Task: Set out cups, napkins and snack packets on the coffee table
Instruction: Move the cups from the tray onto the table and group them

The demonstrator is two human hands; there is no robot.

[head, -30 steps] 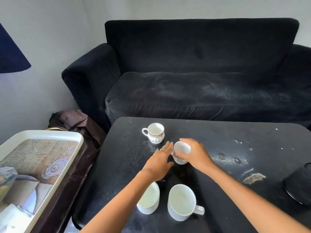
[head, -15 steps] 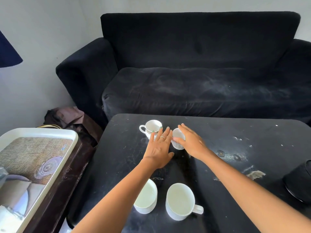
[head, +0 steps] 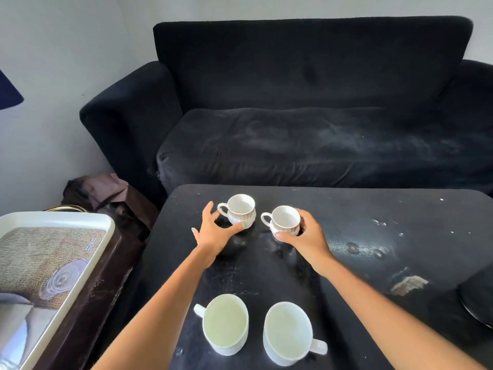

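Since a moment ago the right hand point(head: 306, 236) has righted the right teacup point(head: 285, 219), fingers wrapping its fragile, slippery body at the coffee table point(head: 346, 263) far side, while the left hand point(head: 216, 232), spread, touches the left teacup point(head: 241, 211).

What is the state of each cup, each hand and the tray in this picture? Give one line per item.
Far left teacup: upright, empty, on the table, thumb touching it.
Far right teacup: upright, empty, gripped.
Near left mug: upright, empty.
Near right mug: upright, empty.
Left hand: open, fingers spread.
Right hand: closed around the right teacup.
Tray: beside the table.
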